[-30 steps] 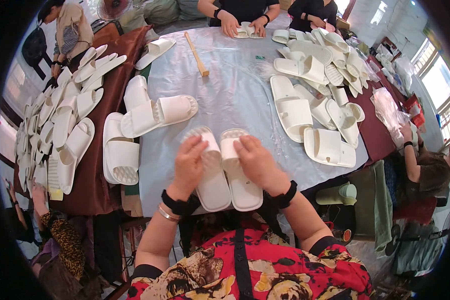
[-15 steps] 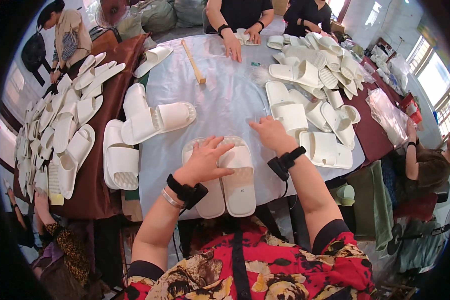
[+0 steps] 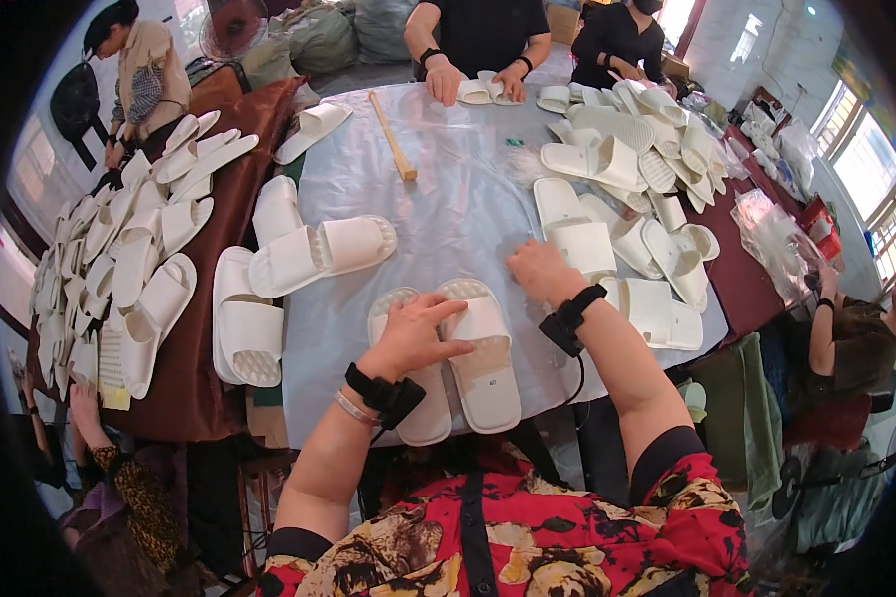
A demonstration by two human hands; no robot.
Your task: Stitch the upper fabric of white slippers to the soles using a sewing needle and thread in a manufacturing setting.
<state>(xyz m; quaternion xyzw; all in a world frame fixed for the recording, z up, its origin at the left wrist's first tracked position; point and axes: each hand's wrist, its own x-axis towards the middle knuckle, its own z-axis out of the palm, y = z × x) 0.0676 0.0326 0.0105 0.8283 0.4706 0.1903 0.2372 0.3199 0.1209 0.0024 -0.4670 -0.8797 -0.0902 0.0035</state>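
Observation:
A pair of white slippers [image 3: 484, 384] lies side by side before me, toes pointing away. My left hand [image 3: 414, 334] rests over the straps, fingers and thumb spread, covering much of the left slipper. Its fingertips reach the right slipper's strap. To the right of the pair, my right hand [image 3: 546, 273] is low over the table sheet with its fingers curled in. What those fingers hold, if anything, is hidden. Close beside that hand are white slippers [image 3: 579, 245] at the edge of a pile.
White slippers [image 3: 321, 253] lie crossed at left, with a heap of slippers [image 3: 134, 244] on a brown-covered table [image 3: 224, 328]. A wooden stick [image 3: 392, 137] lies on the pale sheet [image 3: 438, 209]. Across the table, a co-worker's hand [image 3: 443, 82] is near another pair; other people work around.
My right hand's fingers have curled in from a pointing pose. My left hand's fingers have come lower on the straps. The co-worker opposite has drawn one hand back. The view has shifted slightly.

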